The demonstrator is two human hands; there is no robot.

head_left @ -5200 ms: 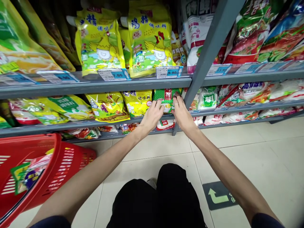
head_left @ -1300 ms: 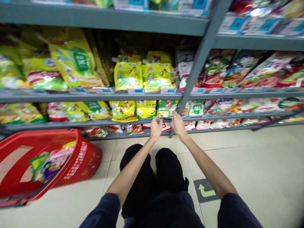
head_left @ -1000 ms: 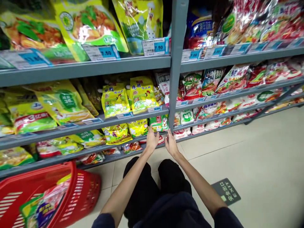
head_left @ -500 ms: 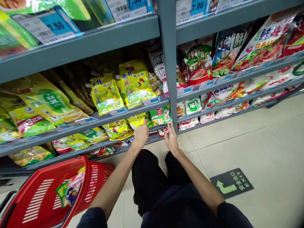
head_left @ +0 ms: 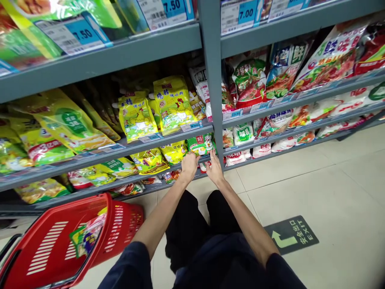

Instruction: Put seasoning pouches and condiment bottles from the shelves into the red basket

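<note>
A green seasoning bag (head_left: pixel 199 143) with a white chicken picture sits on the lower shelf beside the upright post. My left hand (head_left: pixel 189 166) is at the bag's lower left corner, its fingers curled and its thumb pointing right; what the fingers hold, if anything, is hidden. At the bag's lower right my right hand (head_left: pixel 214 168) has its fingers stretched out along the front, with a ring on one finger. Left of my left hand, a yellow seasoning bag (head_left: pixel 173 151) stands on the same shelf.
A red shopping basket (head_left: pixel 126 224) with a few colourful packets (head_left: pixel 88 237) stands on the floor at the left. The grey shelf post (head_left: pixel 212 80) divides the rack. Larger yellow bags (head_left: pixel 174 104) fill the shelf above. A green exit sign (head_left: pixel 291 235) marks the floor at right.
My left hand has moved right, from the yellow bag to the green bag's lower left corner, and its raised thumb has turned right. My right hand's spread fingers have drawn closer together.
</note>
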